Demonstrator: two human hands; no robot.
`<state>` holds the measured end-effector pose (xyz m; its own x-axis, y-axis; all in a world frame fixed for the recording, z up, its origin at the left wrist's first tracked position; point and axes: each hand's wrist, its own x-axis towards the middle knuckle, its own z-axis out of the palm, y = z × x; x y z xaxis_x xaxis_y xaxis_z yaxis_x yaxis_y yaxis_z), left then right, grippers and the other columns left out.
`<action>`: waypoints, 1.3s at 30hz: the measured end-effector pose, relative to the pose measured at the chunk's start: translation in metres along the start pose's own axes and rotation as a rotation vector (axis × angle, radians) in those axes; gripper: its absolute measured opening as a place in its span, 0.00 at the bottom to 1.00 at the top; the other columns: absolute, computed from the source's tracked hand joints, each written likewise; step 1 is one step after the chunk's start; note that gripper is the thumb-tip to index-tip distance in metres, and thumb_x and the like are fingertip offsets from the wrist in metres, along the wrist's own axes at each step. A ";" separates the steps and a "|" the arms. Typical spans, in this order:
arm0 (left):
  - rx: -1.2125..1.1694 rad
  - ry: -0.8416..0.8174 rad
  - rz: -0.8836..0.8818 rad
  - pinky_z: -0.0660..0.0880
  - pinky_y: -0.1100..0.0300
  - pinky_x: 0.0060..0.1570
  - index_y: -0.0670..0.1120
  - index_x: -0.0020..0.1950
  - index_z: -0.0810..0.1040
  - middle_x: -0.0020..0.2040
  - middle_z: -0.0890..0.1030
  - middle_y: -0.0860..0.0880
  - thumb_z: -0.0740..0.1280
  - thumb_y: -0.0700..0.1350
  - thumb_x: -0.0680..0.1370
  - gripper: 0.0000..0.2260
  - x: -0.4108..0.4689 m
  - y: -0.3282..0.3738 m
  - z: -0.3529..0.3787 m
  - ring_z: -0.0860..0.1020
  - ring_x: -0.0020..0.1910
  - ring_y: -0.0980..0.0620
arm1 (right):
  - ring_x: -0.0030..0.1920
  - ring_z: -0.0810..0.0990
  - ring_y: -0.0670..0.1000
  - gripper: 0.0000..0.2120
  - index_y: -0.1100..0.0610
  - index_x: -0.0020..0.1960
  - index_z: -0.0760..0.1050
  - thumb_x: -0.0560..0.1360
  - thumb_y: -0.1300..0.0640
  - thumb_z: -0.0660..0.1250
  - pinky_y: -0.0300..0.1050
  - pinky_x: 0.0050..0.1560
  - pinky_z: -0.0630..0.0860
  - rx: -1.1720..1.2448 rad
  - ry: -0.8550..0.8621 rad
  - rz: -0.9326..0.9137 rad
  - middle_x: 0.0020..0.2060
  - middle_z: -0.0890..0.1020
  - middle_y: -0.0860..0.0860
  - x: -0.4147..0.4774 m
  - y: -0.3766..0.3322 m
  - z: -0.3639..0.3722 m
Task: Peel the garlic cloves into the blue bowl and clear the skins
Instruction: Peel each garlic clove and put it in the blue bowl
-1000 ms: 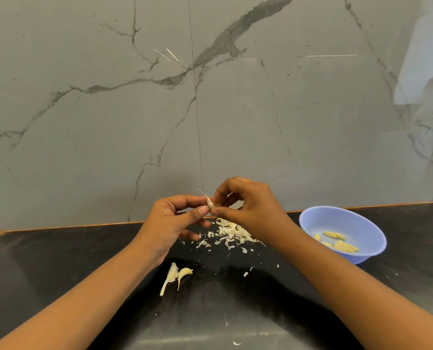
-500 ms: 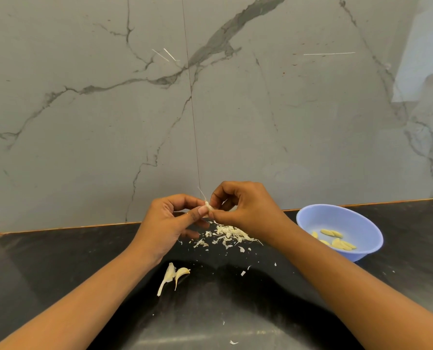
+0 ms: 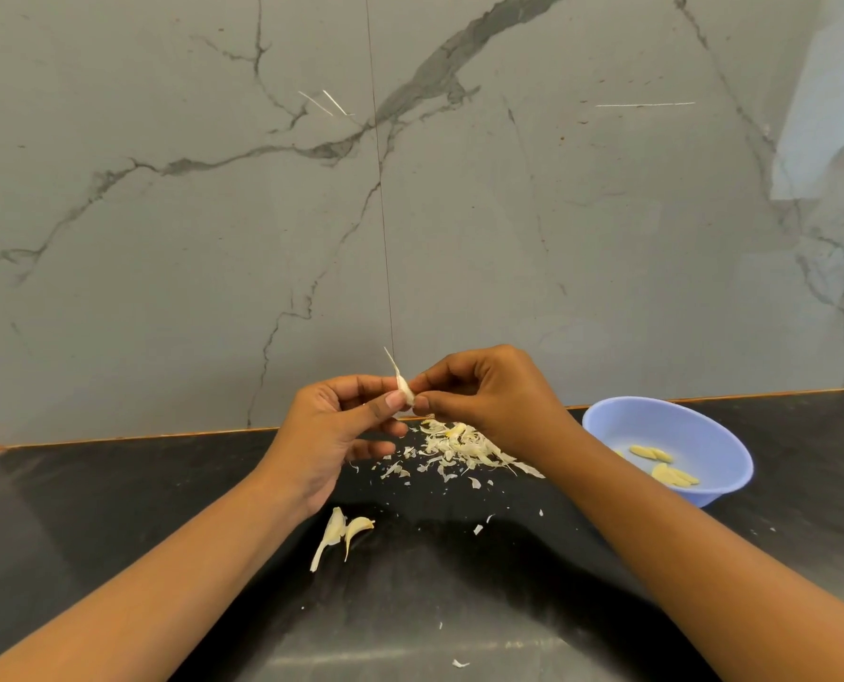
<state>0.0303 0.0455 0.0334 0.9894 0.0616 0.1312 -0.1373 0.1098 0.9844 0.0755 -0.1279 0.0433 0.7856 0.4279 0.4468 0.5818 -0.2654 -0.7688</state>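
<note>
A small white garlic clove (image 3: 404, 384) with a thin pointed skin tip is pinched between my left hand (image 3: 341, 425) and my right hand (image 3: 488, 396), held above the dark counter. Thumb and fingertips of both hands meet on it. Under my hands lies a pile of pale garlic skins (image 3: 459, 447). Two unpeeled cloves (image 3: 343, 531) lie on the counter close to my left wrist. The blue bowl (image 3: 675, 415) stands at the right and holds several peeled yellowish cloves (image 3: 668, 467).
The black counter (image 3: 115, 524) runs up to a grey marbled wall (image 3: 213, 238). Small skin flakes (image 3: 479, 529) are scattered in front of the pile, and one flake (image 3: 459, 663) lies near the front edge.
My hands stay together on the clove and have barely shifted. The skin tip now sticks up more clearly above my fingers.
</note>
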 end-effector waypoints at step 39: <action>-0.144 -0.015 -0.144 0.76 0.67 0.24 0.41 0.47 0.84 0.37 0.83 0.44 0.69 0.38 0.67 0.10 -0.003 0.008 0.002 0.80 0.29 0.55 | 0.27 0.77 0.56 0.13 0.60 0.46 0.82 0.77 0.56 0.60 0.43 0.22 0.72 -0.848 0.089 -0.820 0.37 0.82 0.53 0.008 0.011 -0.004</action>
<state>0.0262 0.0442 0.0415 0.9998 0.0204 -0.0071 0.0016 0.2568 0.9665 0.0886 -0.1311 0.0404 0.1051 0.6842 0.7217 0.8464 -0.4426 0.2963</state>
